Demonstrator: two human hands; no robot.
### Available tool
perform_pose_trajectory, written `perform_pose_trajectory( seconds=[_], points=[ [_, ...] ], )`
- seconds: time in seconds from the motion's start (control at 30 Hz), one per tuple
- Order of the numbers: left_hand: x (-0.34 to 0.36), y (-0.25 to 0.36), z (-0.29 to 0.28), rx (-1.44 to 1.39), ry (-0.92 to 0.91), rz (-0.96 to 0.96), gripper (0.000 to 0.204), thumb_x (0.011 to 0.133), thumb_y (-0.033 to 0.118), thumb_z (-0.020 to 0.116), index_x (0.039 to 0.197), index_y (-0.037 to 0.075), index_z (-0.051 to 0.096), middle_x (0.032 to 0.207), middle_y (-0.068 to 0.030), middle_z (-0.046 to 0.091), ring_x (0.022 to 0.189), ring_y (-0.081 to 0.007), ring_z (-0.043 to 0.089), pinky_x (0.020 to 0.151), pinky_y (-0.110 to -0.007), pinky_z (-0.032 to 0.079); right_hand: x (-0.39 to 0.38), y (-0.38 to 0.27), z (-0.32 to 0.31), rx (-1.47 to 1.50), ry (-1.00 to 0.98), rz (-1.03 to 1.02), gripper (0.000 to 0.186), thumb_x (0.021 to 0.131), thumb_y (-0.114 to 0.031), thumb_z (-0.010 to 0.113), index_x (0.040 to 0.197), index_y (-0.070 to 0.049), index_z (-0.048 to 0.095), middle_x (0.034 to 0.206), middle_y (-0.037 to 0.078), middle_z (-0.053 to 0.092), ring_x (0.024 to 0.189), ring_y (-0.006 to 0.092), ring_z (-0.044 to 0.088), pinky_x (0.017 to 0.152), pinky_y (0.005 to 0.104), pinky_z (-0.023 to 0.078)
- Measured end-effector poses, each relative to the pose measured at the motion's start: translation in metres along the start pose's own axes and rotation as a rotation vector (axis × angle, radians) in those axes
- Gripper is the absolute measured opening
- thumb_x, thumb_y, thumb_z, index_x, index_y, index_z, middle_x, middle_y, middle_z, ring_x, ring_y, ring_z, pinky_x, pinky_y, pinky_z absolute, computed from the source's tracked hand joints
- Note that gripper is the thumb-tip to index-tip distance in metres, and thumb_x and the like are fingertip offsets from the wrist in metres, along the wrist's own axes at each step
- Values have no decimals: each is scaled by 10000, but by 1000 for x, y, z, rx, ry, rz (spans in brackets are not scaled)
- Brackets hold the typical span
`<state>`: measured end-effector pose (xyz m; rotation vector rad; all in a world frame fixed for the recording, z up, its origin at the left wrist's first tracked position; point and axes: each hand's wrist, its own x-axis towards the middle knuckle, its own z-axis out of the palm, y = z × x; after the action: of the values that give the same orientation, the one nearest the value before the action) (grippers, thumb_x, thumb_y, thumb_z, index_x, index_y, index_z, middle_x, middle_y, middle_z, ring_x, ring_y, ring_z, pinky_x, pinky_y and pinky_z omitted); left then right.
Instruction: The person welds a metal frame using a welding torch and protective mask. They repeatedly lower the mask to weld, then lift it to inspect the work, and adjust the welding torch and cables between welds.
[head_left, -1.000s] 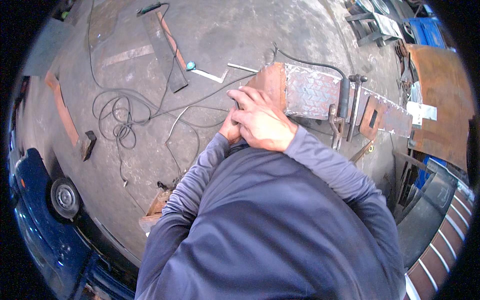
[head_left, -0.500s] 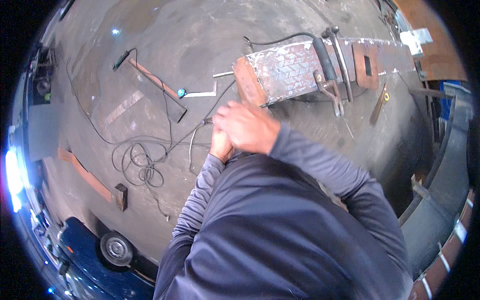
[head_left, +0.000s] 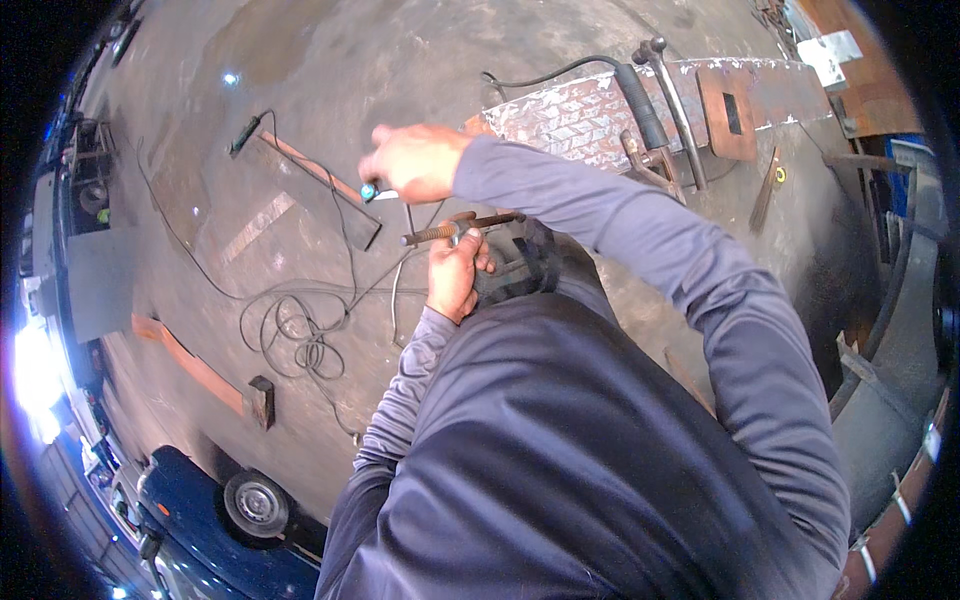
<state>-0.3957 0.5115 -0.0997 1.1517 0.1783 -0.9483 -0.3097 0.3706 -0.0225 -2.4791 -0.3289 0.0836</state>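
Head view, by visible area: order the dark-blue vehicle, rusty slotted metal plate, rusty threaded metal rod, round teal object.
1. Dark-blue vehicle
2. Slotted plate
3. Threaded rod, nearer the camera
4. Teal object

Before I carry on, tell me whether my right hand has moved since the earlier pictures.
Yes. Your right hand has come off the left hand and moved up and leftward in the view, closer to the round blue object on the floor.

"What did our grey floor (head_left: 420,60) carry?"

"We saw a coiled cable (head_left: 312,350); left of it lay a rusty strip (head_left: 200,368) and dark block (head_left: 262,402), beyond it a reddish bar (head_left: 311,167)."
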Motion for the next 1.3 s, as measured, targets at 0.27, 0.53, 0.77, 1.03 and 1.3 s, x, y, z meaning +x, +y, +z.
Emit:
perform_pose_trajectory(
  seconds=[0.27,0.53,0.77,1.03,1.3],
  points=[
    [10,-30,-15,-5,99,110,283,963,138,512,1226,35,493,1003,-67,550,853,-160,538,692,-329,487,-55,-47,16,196,109,345,621,754,-455,706,1017,92,572,1016,263,595,933,394,613,799,459,489],
    [2,-34,-17,-302,96,-81,327,992,214,484,1283,67,452,1191,-76,538,1048,-179,536,844,-339,473,-45,-58,44,59,136,323,367,767,-204,622,1036,43,588,1020,213,589,912,373,612,786,439,496],
    [2,-40,-28,-3,11,-12,217,973,177,494,1146,46,482,967,-85,563,811,-152,553,666,-328,466,-19,-71,58,-22,-433,-128,228,674,-154,578,866,-79,676,769,116,657,833,309,638,721,423,491],
    [2,-11,-11,-124,129,-15,249,934,71,503,1166,-9,463,762,-70,495,601,-146,457,539,-319,441,-55,-18,-33,315,158,-2,199,764,-111,505,894,-1,607,787,142,639,733,312,619,714,379,497],
    [2,-5,-13,-181,125,-64,279,951,80,483,1218,16,433,767,-61,474,637,-141,438,578,-335,448,-253,79,115,621,60,1087,482,815,-255,706,1200,0,568,1038,177,637,907,223,609,755,348,481]
  ],
)
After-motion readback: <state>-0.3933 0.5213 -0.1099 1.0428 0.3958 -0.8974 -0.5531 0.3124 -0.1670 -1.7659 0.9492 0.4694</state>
